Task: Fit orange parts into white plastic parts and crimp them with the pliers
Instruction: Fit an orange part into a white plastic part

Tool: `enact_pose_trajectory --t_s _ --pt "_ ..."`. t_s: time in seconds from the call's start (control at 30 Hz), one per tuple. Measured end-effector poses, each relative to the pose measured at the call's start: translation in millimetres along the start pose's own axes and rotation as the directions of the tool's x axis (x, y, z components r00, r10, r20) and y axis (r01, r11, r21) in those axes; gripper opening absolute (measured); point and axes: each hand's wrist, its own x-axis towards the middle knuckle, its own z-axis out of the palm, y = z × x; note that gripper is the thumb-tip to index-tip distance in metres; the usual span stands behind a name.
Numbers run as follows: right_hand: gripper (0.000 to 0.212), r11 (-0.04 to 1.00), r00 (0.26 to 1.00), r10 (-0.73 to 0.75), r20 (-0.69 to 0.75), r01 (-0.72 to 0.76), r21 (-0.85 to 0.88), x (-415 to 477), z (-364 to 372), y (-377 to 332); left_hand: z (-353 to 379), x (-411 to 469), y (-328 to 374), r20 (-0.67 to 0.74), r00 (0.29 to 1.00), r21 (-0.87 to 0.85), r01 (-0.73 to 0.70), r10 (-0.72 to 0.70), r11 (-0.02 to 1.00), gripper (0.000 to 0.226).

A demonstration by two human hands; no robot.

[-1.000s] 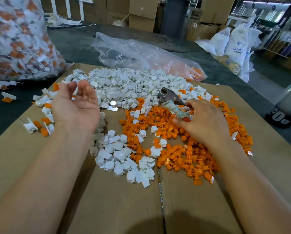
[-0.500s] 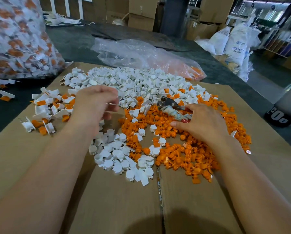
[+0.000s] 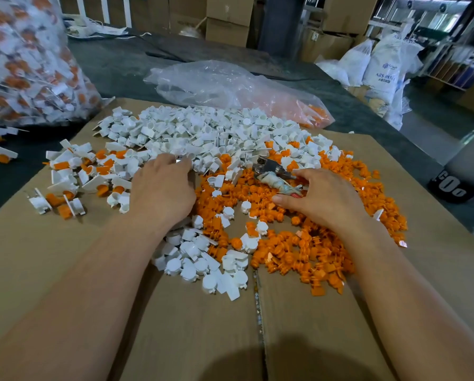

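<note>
Left hand [image 3: 161,193] lowered, right hand [image 3: 323,199] grips pliers [image 3: 268,168]

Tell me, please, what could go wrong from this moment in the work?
The left hand digs in the white parts where orange parts mix in, so it may pick a wrong piece. The right hand holds the pliers low over loose parts and may scatter them. Finished pieces near the cardboard edge could slide off.
</note>
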Motion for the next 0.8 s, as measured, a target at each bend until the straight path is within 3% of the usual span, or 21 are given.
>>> enact_pose_trajectory --t_s 0.3,0.43,0.53,0.7,0.8 --pt "0.088 1.0 1.0 -0.006 0.012 0.006 0.003 -0.8 0.5 1.1 -5.3 -2.6 1.0 -0.129 0.99 -0.093 0.04 -0.052 0.995 0.026" --pt "0.089 1.0 1.0 -0.015 0.026 0.016 -0.025 -2.8 -0.4 -0.2 -7.8 -5.0 2.1 -0.246 0.967 -0.353 -0.03 -0.062 0.935 0.029" --pt "0.091 0.999 0.999 -0.017 0.029 0.018 -0.031 -3.9 -0.7 -2.0 -12.3 -6.2 4.7 -0.217 0.971 -0.572 -0.045 -0.097 0.819 0.023" --pt "0.091 1.0 0.999 -0.009 0.034 0.008 0.014 -5.5 -6.0 -3.6 -20.2 -8.8 11.6 0.054 0.987 -0.898 0.115 -0.154 0.425 0.019" --pt "0.061 0.984 0.976 -0.078 -0.204 0.108 0.14 -9.1 -11.0 -7.5 -23.0 -11.3 16.6 0.168 0.977 -0.938 0.198 -0.128 0.285 0.016"
